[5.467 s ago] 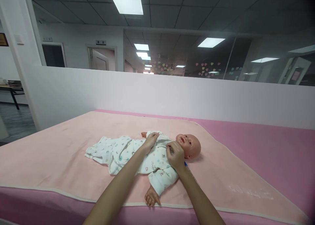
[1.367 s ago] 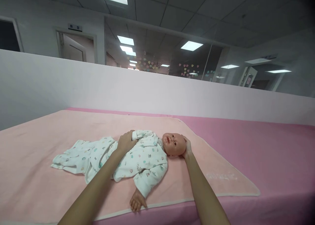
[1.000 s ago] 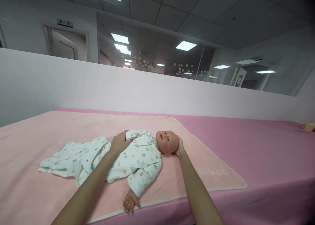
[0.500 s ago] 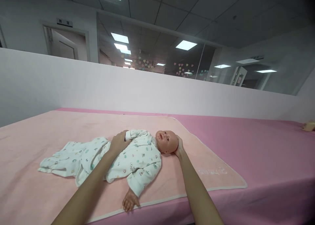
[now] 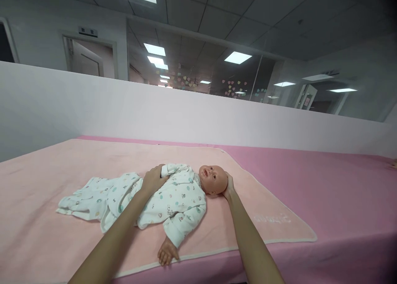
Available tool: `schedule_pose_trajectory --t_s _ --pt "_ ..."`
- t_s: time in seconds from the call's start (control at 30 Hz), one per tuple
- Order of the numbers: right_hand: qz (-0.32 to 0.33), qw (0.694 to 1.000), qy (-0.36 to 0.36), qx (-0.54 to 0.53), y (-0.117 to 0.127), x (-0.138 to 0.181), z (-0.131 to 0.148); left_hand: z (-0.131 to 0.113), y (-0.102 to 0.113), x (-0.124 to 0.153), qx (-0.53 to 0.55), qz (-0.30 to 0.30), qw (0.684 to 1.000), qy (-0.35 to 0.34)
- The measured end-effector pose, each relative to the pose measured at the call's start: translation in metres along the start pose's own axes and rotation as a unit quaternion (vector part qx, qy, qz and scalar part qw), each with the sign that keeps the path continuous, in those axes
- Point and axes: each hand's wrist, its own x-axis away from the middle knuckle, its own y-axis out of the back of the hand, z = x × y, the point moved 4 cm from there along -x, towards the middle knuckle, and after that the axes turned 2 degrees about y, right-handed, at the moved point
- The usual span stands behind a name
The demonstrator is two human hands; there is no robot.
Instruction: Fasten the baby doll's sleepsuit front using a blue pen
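A baby doll (image 5: pixel 182 195) in a white printed outfit lies on its back on a peach blanket (image 5: pixel 102 155), its head to the right. My left hand (image 5: pixel 154 179) rests on the doll's belly beside the far sleeve's cuff, thumb apart from the fingers; the doll's far hand is hidden. At the right end, my right hand (image 5: pixel 228 185) cups the crown and back of the doll's head (image 5: pixel 213 179), its fingers partly hidden behind it. The doll's near arm stretches toward me, its bare hand (image 5: pixel 167 251) by the blanket's edge.
The blanket covers part of a pink sheet (image 5: pixel 310 184) on a padded surface. A low white wall (image 5: pixel 186 114) stands behind it, with glass panels above. At the far right edge, part of a tan object (image 5: pixel 393 164) shows.
The whole view has shifted slightly, so the doll and both hands appear a little further right. Both hands keep their places on the doll.
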Motion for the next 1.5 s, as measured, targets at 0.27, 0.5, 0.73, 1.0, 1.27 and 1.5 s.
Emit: schedule_pose_trajectory --t_s 0.27,0.5,0.73,1.0,1.27,1.5 --pt "-0.008 1.000 0.004 -0.017 0.000 0.001 -0.001 0.001 -0.002 -0.001 -0.012 -0.004 1.000 0.000" --pt "-0.003 1.000 0.005 -0.025 0.002 -0.001 -0.002 0.000 -0.001 0.000 -0.007 -0.008 1.000 -0.001" --pt "0.001 1.000 0.004 -0.025 0.005 -0.003 -0.002 0.001 -0.002 -0.001 -0.021 -0.001 1.000 0.000" --pt "-0.012 1.000 0.014 -0.006 0.013 -0.010 -0.003 0.000 -0.001 -0.001 -0.016 -0.001 1.000 0.002" --pt "-0.004 1.000 0.009 -0.019 0.011 -0.010 -0.003 -0.001 -0.001 -0.001 -0.020 0.004 1.000 0.006" --pt "-0.008 1.000 0.015 -0.008 0.008 -0.007 -0.002 -0.001 0.000 0.000 -0.016 0.005 1.000 0.000"
